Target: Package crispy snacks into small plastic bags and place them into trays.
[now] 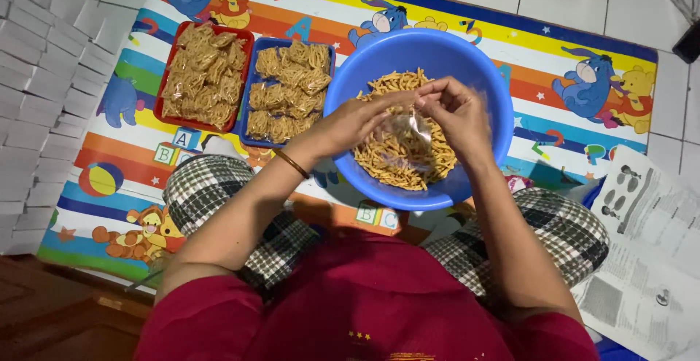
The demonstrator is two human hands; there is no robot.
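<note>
Right over the blue plastic basin [350, 84], both hands meet at the middle of the view and share one small clear plastic bag [410, 133]. From nine o'clock comes the left hand [350, 122], its fingers closed in a pinch on the bag's upper edge; a thin bangle [292, 162] sits at that wrist. From three o'clock comes the right hand [459, 113], fingers curled and likewise nipped tight on the bag's mouth, so the two sets of fingertips nearly touch. The bag hangs just below them, above the heap of thin fried snack sticks [397, 164] that fills the basin's floor; whether the bag already holds any sticks I cannot tell, since it is see-through and blurred. At ten o'clock from the basin a blue tray [257, 76] lies beside it, holding filled packets of the same snack, and further out toward nine o'clock a red tray [172, 69] sits against the blue one, also full of packets. All three rest on a striped children's play mat [583, 124] with cartoon animals. Stacked white boxes [44, 62] line the far nine o'clock edge, and a printed paper sheet [649, 244] lies at four o'clock.
</note>
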